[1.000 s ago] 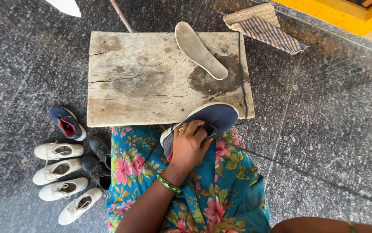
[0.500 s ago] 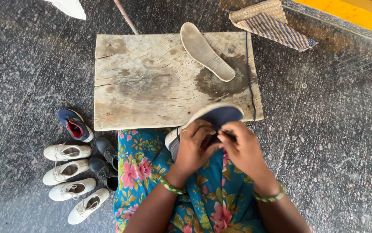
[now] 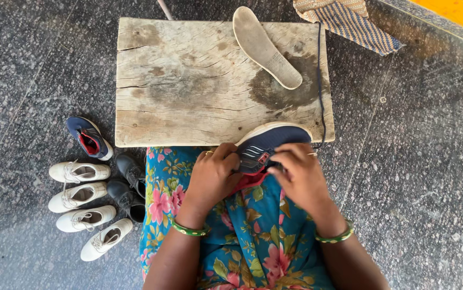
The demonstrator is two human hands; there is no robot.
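Gripping a navy sneaker (image 3: 266,145) over the lap, left hand (image 3: 213,177) and right hand (image 3: 298,174) both clenched on it.

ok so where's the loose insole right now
In the head view, the grey insole lies diagonally on the wooden board, toward its far right corner, beside a dark stain, beyond the navy shoe that both hands hold.
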